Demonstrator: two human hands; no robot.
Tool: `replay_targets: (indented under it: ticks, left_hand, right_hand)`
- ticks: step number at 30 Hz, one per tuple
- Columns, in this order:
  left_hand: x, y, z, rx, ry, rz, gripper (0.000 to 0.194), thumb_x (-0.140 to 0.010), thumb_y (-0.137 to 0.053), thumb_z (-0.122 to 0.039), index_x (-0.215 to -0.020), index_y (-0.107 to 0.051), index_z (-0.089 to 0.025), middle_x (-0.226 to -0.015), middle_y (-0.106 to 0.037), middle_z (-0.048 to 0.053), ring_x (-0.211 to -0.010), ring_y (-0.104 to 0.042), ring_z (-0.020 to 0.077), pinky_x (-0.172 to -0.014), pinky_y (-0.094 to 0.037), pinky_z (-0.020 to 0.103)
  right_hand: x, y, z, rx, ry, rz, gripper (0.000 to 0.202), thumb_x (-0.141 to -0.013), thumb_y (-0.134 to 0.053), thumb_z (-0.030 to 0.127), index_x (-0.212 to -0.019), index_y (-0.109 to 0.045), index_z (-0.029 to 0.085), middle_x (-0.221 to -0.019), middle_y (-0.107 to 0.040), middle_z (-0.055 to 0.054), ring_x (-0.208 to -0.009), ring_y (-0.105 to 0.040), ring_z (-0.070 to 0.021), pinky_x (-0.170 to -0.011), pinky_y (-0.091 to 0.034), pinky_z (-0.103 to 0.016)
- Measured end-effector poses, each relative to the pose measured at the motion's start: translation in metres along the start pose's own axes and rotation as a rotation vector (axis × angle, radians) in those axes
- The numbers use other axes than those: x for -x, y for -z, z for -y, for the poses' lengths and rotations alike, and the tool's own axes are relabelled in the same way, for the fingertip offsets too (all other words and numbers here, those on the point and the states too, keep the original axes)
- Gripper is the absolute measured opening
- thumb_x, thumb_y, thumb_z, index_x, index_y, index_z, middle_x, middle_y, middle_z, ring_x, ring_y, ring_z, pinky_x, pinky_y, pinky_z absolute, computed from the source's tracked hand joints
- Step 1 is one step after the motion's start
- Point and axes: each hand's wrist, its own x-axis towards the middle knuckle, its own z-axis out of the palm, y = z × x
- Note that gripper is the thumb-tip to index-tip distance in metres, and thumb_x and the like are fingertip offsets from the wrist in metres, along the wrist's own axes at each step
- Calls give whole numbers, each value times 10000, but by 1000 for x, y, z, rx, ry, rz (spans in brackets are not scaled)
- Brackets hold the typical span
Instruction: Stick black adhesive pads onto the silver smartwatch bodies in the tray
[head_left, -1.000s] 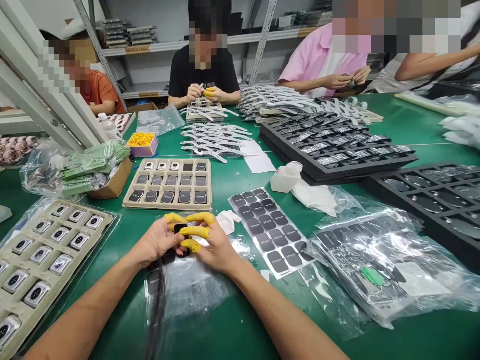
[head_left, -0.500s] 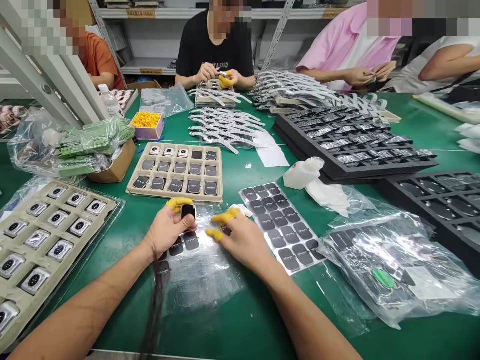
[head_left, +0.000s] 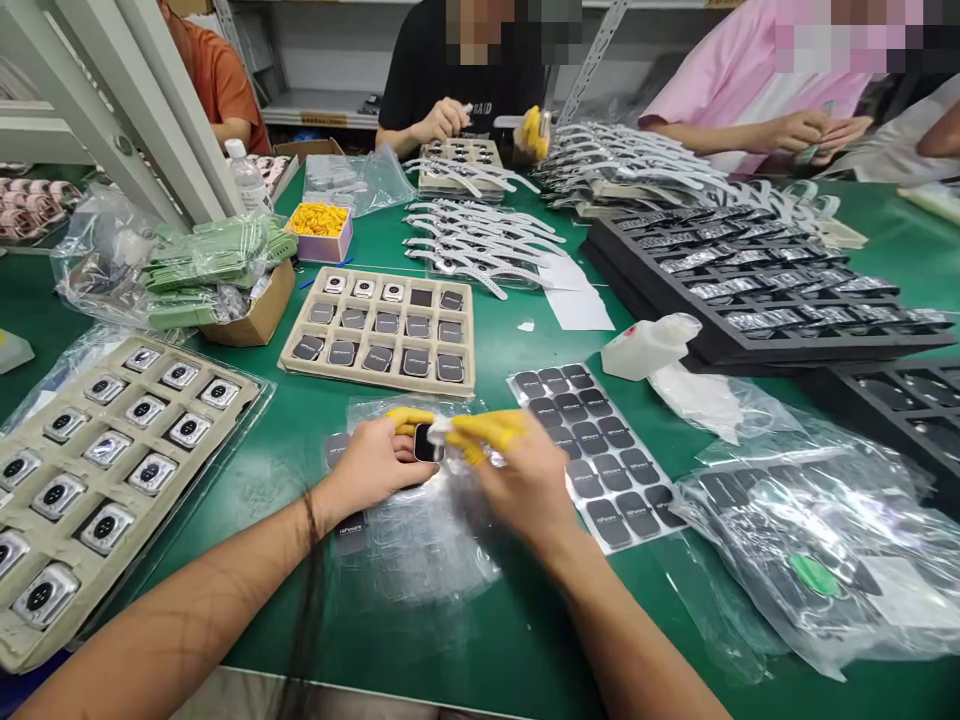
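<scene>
My left hand [head_left: 364, 465], yellow covers on some fingertips, is closed around a small watch case [head_left: 425, 443] with its dark screen facing up. Against that screen my right hand [head_left: 529, 475], also with yellow finger covers and blurred by motion, holds a crumpled white wipe [head_left: 441, 428]. Below both hands lies a clear plastic sheet [head_left: 420, 550] with a few dark square films [head_left: 349, 535] at its left side. To the right is a sheet of dark rounded-square films [head_left: 589, 437] printed with light lettering.
A beige tray [head_left: 375, 381] of watch cases and dark squares sits ahead; another tray [head_left: 196, 478] of watch cases lies left. At right are a white bottle [head_left: 649, 347], black foam trays [head_left: 750, 350] and a plastic bag [head_left: 847, 530]. Co-workers sit across the table.
My right hand has picked up the white wipe and brought it left onto the watch case. My left hand still holds the case. The view has shifted slightly.
</scene>
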Motion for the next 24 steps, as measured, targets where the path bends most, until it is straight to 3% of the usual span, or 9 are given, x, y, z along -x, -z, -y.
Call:
replay_targets:
  ticks: [3,6,9,12,16,19,24]
  left_hand:
    - [-1,0,3,14,-15,39,563,-642,-730,-47,-1184,-615,-150,-981,-740,71,-915,-735,202,-836,-573,311]
    - [-2,0,5,-19,-21,68,578,-628,-706,-28,-1189,-624,-140,-932,-746,66,-862,-740,202,-790,-578,304]
    - [-2,1,5,-47,-53,81,523,-641,-720,-54,-1152,-645,-137,-975,-746,76,-850,-735,191,-775,-575,288]
    - [-2,1,5,-43,-38,43,522,-661,-736,-85,-1170,-637,-136,-955,-747,76,-832,-733,188,-735,-572,269]
    - [-2,0,3,-54,-40,55,542,-643,-737,-63,-1172,-651,-141,-956,-746,73,-869,-735,201,-763,-576,276]
    - [-1,0,1,-20,-14,36,562,-647,-767,-95,-1193,-639,-141,-1046,-741,95,-859,-734,194,-762,-580,278]
    - [-1,0,1,-57,2,53,547,-630,-784,-80,-1161,-670,-149,-954,-746,70,-836,-722,195,-732,-567,275]
  right_hand:
    - [4,-13,13,-112,146,177,245,-923,-570,125,-1070,-718,255,-955,-704,-72,-825,-568,-199,-727,-512,-367]
    - [3,-16,10,-119,142,183,143,-904,-651,196,-1009,-727,257,-1038,-676,-88,-887,-569,-212,-773,-508,-396]
    - [-1,-18,4,-112,107,159,85,-915,-653,243,-975,-713,246,-928,-695,-67,-820,-585,-203,-752,-493,-391]
    - [-3,-21,3,-73,41,117,74,-926,-636,257,-948,-703,235,-824,-696,-51,-766,-578,-202,-716,-475,-379]
    - [-1,-24,7,-133,53,141,89,-935,-615,262,-929,-698,231,-834,-695,-48,-769,-591,-192,-719,-486,-363]
    - [2,-26,9,-79,-26,101,93,-934,-623,282,-917,-693,224,-829,-702,-53,-799,-594,-210,-735,-482,-373]
    - [3,-31,6,-87,-14,138,110,-936,-616,298,-910,-697,228,-829,-699,-50,-776,-593,-199,-707,-477,-353]
